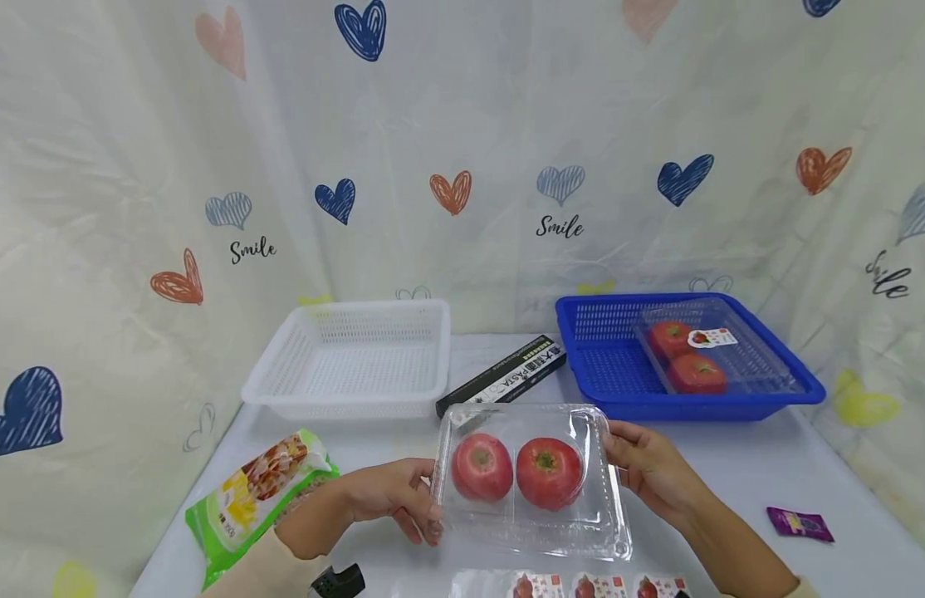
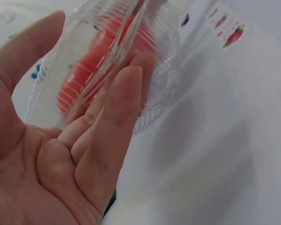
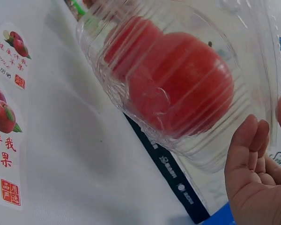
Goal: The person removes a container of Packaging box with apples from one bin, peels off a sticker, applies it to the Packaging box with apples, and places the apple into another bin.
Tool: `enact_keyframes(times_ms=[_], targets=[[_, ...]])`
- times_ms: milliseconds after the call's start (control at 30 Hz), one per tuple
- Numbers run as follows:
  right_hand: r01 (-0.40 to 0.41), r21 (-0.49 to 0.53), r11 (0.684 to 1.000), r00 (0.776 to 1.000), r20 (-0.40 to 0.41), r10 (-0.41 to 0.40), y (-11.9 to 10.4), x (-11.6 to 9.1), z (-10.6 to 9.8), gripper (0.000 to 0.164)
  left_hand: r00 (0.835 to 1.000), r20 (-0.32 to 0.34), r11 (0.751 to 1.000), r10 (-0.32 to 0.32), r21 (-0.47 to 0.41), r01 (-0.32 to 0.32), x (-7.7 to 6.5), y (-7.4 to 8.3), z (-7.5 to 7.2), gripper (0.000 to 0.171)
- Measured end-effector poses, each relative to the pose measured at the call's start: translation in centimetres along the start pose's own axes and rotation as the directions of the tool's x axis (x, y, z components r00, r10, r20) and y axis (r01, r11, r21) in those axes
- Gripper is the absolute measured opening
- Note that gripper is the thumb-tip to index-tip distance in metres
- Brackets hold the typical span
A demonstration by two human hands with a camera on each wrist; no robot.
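Both hands hold up a clear plastic clamshell box (image 1: 477, 527) with two red apples (image 1: 549, 473) inside, tilted toward the head camera. My left hand (image 1: 393, 497) holds its left edge; in the left wrist view the fingers (image 2: 105, 122) reach along the rim, the thumb apart from them. At the right edge, my right hand (image 1: 653, 469) pinches the rim, its fingertips bent against the plastic in the right wrist view. Under the box, near the table's front, lies a strip of apple stickers (image 1: 585, 585).
A white basket (image 1: 283, 378) stands at the back left. In the blue basket (image 1: 608, 357) at the back right sits another box of apples (image 1: 697, 374) with a sticker. A black pasta box (image 1: 507, 370) lies between them. A green food bag (image 1: 256, 498) and a purple packet (image 1: 799, 524) lie at the sides.
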State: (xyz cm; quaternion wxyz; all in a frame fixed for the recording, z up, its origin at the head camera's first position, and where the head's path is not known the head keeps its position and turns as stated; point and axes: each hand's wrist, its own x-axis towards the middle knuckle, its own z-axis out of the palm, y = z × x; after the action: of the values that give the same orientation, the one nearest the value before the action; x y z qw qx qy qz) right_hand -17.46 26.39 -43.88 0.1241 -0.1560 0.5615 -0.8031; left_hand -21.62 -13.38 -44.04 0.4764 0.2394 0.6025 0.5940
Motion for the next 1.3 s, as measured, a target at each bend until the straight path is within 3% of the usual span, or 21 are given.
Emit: enact_keyframes(times_ms=[233,333,567,1067,1300], targets=[[-0.056,-0.090,0.994,0.995,-0.089,0.048,0.1,-0.3,0.4,0.025,0.999,-0.051,1.000,0.001,-0.002,-0.001,0.4,-1.2,1.0,0.049],[-0.093,-0.125,0.988,0.990,-0.120,0.078,0.3,-0.4,0.5,0.037,0.996,-0.091,1.000,0.001,-0.007,-0.001,0.5,-1.4,1.4,0.043],[-0.206,-0.217,0.954,0.953,-0.266,0.145,0.9,0.1,0.5,0.062,0.987,-0.160,1.000,-0.004,-0.022,0.000,1.3,-1.9,1.8,0.033],[-0.327,-0.286,0.901,0.902,-0.379,0.208,1.7,1.8,-0.5,0.069,0.973,-0.226,0.999,-0.051,-0.016,0.049,3.0,-2.1,0.5,0.031],[-0.329,-0.298,0.896,0.902,-0.382,0.204,2.3,2.1,-1.3,0.069,0.965,-0.247,0.996,-0.087,-0.023,0.084,3.1,-1.9,0.4,0.031]])
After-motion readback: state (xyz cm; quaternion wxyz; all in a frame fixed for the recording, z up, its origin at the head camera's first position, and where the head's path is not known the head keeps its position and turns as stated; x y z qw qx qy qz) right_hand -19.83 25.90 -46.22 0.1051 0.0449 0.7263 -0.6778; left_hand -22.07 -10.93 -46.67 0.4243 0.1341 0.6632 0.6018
